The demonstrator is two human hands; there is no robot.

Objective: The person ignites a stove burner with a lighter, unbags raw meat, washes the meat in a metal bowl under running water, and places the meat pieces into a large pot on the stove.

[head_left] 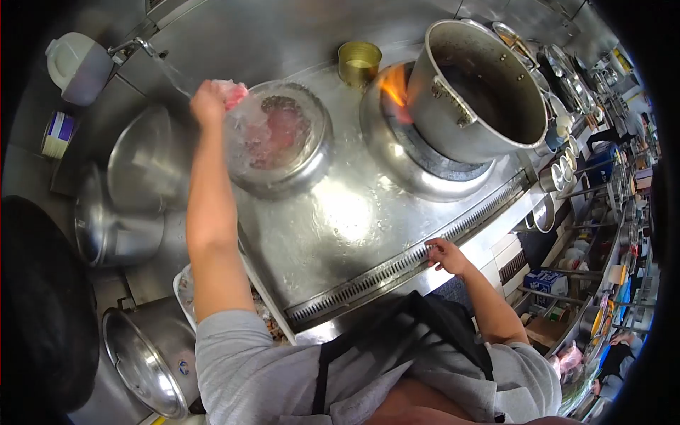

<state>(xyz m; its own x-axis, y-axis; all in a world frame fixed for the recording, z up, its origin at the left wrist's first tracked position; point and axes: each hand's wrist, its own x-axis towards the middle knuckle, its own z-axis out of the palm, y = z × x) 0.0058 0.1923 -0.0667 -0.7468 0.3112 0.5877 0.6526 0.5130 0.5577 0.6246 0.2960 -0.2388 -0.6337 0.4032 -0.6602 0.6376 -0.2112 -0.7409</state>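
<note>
My left hand (207,105) is closed around a pink-and-white piece of raw meat (232,93), at the left rim of a round metal basin (322,131). Reddish meat (280,131) lies in the basin under cloudy, bubbling water. Beside my left hand, a thin stream of water runs down from a faucet (134,47). My right hand (448,256) hovers by the slotted drain (397,265) along the counter's front edge. Its fingers are loosely bent and apart, with nothing in them.
A large, tilted stockpot (453,106) sits on a burner ring (425,170), with an orange flame (394,88) at its left. A gold-coloured can (359,64) stands behind. At left are a plastic jug (79,67) and lidded steel pots (127,234). Shelves and a co-worker (616,361) are at right.
</note>
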